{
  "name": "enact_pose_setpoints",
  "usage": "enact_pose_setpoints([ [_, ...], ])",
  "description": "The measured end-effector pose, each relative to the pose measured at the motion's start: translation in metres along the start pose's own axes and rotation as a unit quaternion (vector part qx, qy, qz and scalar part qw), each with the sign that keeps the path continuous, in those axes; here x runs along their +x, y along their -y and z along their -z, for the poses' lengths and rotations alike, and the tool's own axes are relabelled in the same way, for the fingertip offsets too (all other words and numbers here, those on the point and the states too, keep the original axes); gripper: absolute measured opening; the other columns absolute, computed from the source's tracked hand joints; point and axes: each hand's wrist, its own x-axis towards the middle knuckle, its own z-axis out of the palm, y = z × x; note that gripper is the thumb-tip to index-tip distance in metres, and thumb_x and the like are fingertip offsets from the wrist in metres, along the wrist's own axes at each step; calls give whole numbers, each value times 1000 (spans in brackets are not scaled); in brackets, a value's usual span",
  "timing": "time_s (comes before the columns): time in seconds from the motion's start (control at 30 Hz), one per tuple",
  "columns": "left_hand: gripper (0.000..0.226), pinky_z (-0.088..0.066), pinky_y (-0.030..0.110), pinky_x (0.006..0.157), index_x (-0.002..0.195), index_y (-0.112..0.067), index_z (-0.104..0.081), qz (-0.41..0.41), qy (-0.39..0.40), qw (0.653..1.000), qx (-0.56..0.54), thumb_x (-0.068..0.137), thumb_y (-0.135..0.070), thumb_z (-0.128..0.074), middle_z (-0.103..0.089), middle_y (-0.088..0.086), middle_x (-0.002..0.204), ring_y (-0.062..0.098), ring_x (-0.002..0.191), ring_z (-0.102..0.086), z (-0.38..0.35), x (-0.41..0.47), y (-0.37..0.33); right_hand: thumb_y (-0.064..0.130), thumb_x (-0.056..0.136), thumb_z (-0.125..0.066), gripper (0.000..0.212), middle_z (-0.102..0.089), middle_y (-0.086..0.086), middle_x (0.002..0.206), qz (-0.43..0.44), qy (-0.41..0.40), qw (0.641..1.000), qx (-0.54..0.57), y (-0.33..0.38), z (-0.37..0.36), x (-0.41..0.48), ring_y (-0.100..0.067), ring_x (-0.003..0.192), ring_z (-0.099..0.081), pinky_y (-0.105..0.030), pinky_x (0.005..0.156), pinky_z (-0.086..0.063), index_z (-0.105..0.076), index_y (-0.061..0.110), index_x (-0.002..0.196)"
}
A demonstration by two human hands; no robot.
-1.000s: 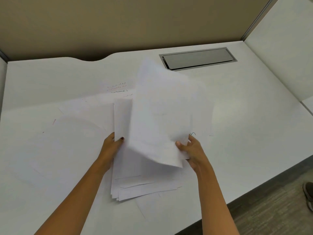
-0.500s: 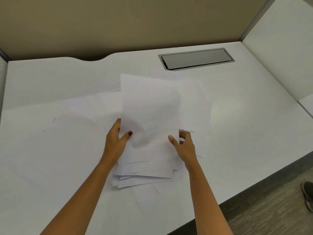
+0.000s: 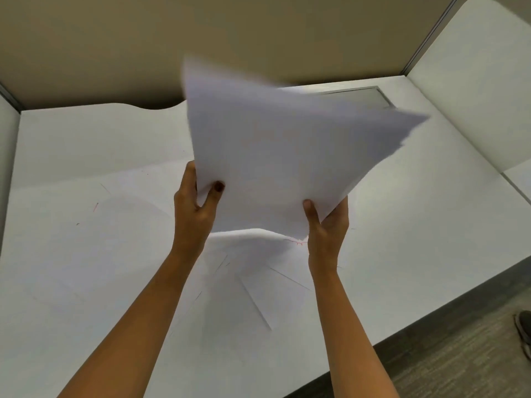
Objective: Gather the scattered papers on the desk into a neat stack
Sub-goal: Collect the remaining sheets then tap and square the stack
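A bundle of white papers (image 3: 275,156) is raised above the desk, tilted up towards me, its far edges blurred and fanned out. My left hand (image 3: 195,202) grips its near left corner, thumb on top. My right hand (image 3: 327,222) grips its near right edge from below, thumb on top. More white sheets (image 3: 247,285) lie flat and overlapping on the desk (image 3: 416,225) under and to the left of the bundle, some with faint pen marks.
A grey cable hatch (image 3: 370,96) is set in the desk at the back right, partly hidden by the bundle. Beige partition walls stand behind and to the right. The desk's front edge runs diagonally at lower right, with floor and a shoe (image 3: 524,331) beyond.
Both hands have closed on the pile and lifted it off the desk, tilting it upward. A second ago the right hand was laying a sheet onto the pile.
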Motion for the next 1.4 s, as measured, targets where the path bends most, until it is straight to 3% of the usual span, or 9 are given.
enact_pose_setpoints([
  [0.13,57,-46,10,92,141,-23,-26,20,6,1000,-9,93,-10,-54,-46,-22,126,-11,115,-50,1,-3,11,5,84,-70,54,-58,21,118,24,9,999,-37,-8,1,-10,0,112,-58,-26,95,-50,-50,40,120],
  [0.23,57,-44,7,92,142,-5,-29,32,8,999,19,92,-11,-56,-48,-7,130,-4,112,-52,2,-1,17,1,86,-66,46,-55,25,107,9,16,997,-76,-9,-3,-14,18,100,-55,-7,90,-44,-51,37,109],
  [0.43,40,-48,12,92,118,6,-54,-18,17,998,52,85,-16,-62,-61,11,108,-2,101,-60,5,0,15,-9,94,-45,14,-50,-7,70,-37,57,984,-165,-3,-3,-11,-16,58,-44,-7,63,-39,-56,0,90],
  [0.53,32,-46,7,87,119,-2,-54,-39,-20,995,85,89,-14,-58,-62,6,109,8,95,-62,0,4,7,2,92,-56,27,-65,-15,101,109,-51,977,-176,-2,-10,-11,-15,87,-61,-13,80,-50,-52,-4,119],
  [0.67,38,-46,5,87,125,-23,-42,-29,-28,997,68,91,-19,-59,-54,-6,121,9,103,-57,-4,3,3,22,93,-53,22,-57,4,97,172,-68,968,-170,-8,-16,-18,-3,82,-55,-1,75,-46,-50,10,111],
  [0.8,41,-51,15,88,128,-14,-44,-12,-2,999,45,91,-23,-59,-56,-1,123,12,107,-59,-3,-6,9,26,91,-54,31,-56,3,107,132,-40,980,-147,-17,-15,-24,-16,90,-60,1,82,-44,-49,10,116],
  [0.93,38,-55,23,85,124,-13,-45,11,-23,1000,2,91,-26,-57,-61,-2,117,12,105,-62,3,-5,11,23,91,-58,38,-62,-10,114,111,-57,985,-119,-17,-11,-23,-25,99,-62,-21,88,-53,-47,2,121],
  [1.17,32,-49,7,82,122,-5,-55,-5,-43,996,79,91,-14,-60,-62,-3,112,-3,95,-58,0,-10,15,18,99,-42,14,-59,7,99,88,-50,989,-111,-20,-20,-28,-5,89,-60,-18,78,-52,-45,13,113],
  [1.4,13,-48,12,68,100,-10,-67,15,-136,986,99,87,-12,-64,-65,-8,84,-8,74,-57,38,-2,14,-4,94,-39,21,-54,-9,109,-46,-210,968,-127,-24,-39,-19,-24,100,-57,-32,84,-53,-50,4,110],
])
